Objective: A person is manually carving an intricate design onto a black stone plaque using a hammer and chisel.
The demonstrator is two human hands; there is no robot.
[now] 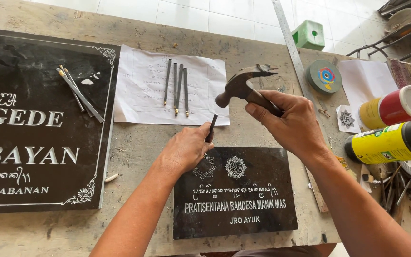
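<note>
My workbench (139, 143) is worn, pale wood. The small black plaque (236, 200) lies on it right before me. Left of that plaque lies a larger black slab (34, 157); beyond it, a white paper sheet (200, 81). To its right, spray cans (391, 140) lie, a steel ruler (291, 47) behind.
</note>
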